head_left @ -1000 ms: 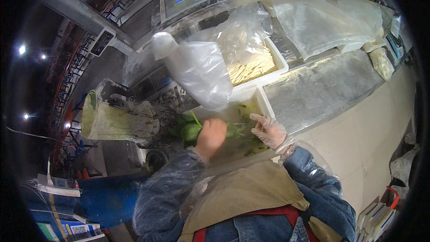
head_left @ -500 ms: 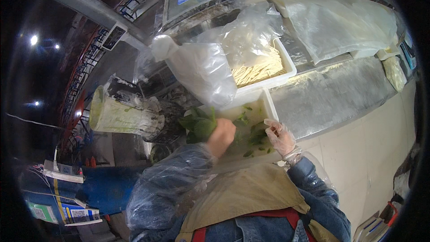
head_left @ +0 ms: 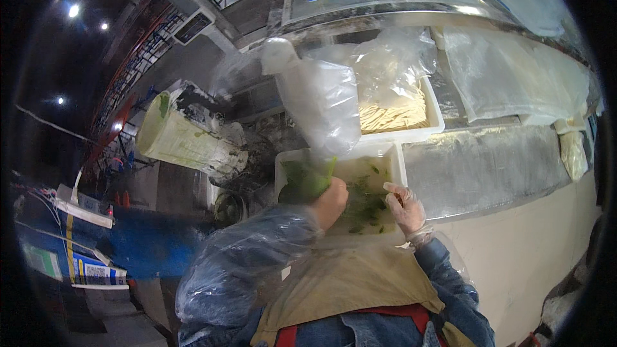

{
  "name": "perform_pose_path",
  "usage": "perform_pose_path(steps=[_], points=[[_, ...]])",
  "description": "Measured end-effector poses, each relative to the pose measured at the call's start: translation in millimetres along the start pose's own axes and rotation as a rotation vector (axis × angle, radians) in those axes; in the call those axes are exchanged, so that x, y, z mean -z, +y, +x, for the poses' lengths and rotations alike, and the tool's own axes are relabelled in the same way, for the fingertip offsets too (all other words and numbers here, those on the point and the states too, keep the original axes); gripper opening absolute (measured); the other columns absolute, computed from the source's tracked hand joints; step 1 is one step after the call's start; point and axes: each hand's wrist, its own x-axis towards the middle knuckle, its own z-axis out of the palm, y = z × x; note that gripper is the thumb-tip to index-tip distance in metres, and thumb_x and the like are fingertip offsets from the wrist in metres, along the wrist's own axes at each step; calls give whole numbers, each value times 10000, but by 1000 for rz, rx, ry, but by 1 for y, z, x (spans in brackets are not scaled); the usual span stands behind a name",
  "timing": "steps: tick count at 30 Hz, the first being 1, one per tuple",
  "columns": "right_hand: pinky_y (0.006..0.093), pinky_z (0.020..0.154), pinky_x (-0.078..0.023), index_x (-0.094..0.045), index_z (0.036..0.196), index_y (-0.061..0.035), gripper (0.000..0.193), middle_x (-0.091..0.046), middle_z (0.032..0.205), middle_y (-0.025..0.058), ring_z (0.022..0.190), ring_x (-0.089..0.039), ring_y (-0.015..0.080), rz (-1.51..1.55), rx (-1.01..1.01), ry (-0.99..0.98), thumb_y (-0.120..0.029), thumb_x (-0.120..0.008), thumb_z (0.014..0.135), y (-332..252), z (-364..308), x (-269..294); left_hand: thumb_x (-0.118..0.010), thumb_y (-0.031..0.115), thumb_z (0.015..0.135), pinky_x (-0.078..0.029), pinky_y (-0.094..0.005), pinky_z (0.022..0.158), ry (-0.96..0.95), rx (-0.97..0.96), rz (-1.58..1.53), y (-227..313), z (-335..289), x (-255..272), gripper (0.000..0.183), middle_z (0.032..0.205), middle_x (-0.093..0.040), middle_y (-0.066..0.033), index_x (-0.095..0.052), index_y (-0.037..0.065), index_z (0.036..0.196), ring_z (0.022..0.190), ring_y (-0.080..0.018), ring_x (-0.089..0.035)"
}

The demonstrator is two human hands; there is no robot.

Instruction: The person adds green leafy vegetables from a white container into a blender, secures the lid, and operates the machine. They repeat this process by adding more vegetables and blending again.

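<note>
My left hand (head_left: pixel 331 204) is closed around a bunch of leafy greens (head_left: pixel 307 183), with the leaves pointing left over the white tub (head_left: pixel 400 167). Water with loose dark green leaves (head_left: pixel 363 212) lies in that tub. At its right wall is my right hand (head_left: pixel 407 209) in a clear plastic glove. Its fingers are curled together, and whatever they may pinch is too small to make out. Clear plastic sleeves cover both my forearms.
Behind the tub, a white tray (head_left: pixel 435 106) of pale noodles (head_left: pixel 395 115) sits partly under clear plastic bags (head_left: pixel 324 99). A pale, dirty cylinder-shaped container (head_left: pixel 189 132) tilts at the left. To the right is a floury metal worktop (head_left: pixel 479 173).
The view has shifted, so the tub and trays sit further right and lower. My left hand and the greens are now further over the tub; my right hand stays by its right wall.
</note>
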Motion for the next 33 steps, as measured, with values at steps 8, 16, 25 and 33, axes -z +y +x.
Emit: perform_pose_path(steps=[8, 16, 25, 33], points=[[298, 689, -465, -632, 1056, -106, 226, -618, 896, 97, 745, -590, 194, 31, -17, -81, -172, -550, 855, -5, 8, -3, -561, 172, 778, -418, -384, 711, 45, 49, -715, 23, -4, -21, 176, 804, -564, -83, -587, 78, 925, 812, -225, -549], [296, 726, -469, -620, 1064, -96, 219, -620, 913, 93, 795, -591, 172, 19, 54, -96, -173, -553, 870, -13, 17, -6, -644, 20, 744, -423, -410, 853, 199, 336, -1529, 6, -68, -34, 447, 1024, -539, -111, -483, 85, 1156, 1001, -295, -517], [260, 627, -434, -624, 1046, -85, 213, -572, 755, 34, 679, -517, 113, -61, 109, -107, -201, -560, 878, -20, 31, -10, -730, 120, 666, -444, -352, 875, 621, 1101, -1608, -188, -208, -30, 584, 1113, -573, -140, -472, 24, 1180, 1013, -254, -557], [271, 586, -450, -613, 1029, -45, 239, -601, 759, 34, 671, -551, 120, 168, -27, -82, -223, -557, 879, -21, 11, -18, -659, 132, 810, -413, -286, 867, 1108, 1346, -1708, -306, -246, -84, 420, 1087, -572, -39, -475, 18, 1170, 979, -139, -523]])
